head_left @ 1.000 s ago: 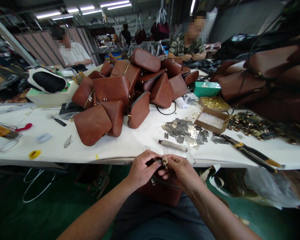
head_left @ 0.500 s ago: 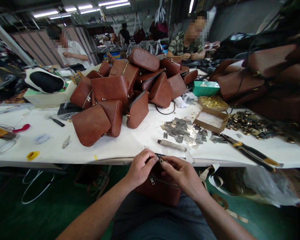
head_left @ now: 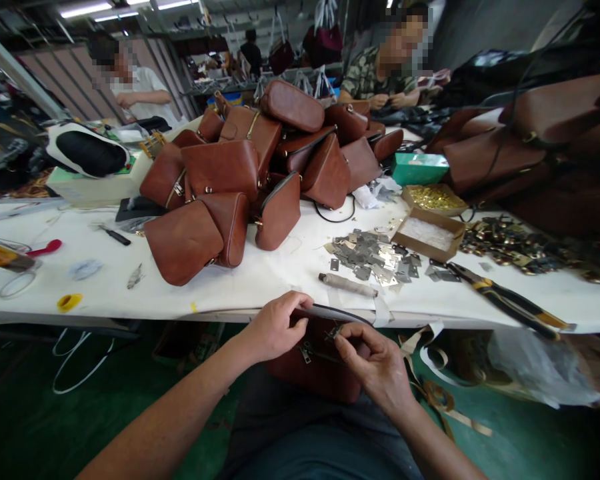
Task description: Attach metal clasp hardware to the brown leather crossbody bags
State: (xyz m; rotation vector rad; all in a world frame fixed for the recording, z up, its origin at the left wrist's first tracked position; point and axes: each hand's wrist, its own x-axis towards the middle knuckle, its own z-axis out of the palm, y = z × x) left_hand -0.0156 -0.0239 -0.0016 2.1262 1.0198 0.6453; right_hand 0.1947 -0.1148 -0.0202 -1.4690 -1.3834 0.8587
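Observation:
A reddish-brown leather handbag (head_left: 320, 377) rests on my lap against the table edge, its dark-edged rim raised and a silver zipper pull (head_left: 307, 352) showing on it. My left hand (head_left: 277, 327) is closed on the bag's rim at the left, index finger and thumb on either side of it. Between the thumb and fingers of my right hand (head_left: 375, 360) is a small metal fitting (head_left: 333, 333), pinched just over the bag's opening. Its exact shape is too small to make out.
Brown leather bags (head_left: 220, 167) are heaped on the white table. At right lie flat metal plates (head_left: 365, 253), a wrapped rod (head_left: 349, 285), pliers (head_left: 510, 300), a cardboard box (head_left: 427, 233) and metal clasps (head_left: 505, 243). Two people sit across; yellow tape (head_left: 70, 302) lies left.
My hands have moved apart; the right has drawn back toward me and right with the metal fitting. More of the bag's rim shows between them. The camera view has shifted slightly.

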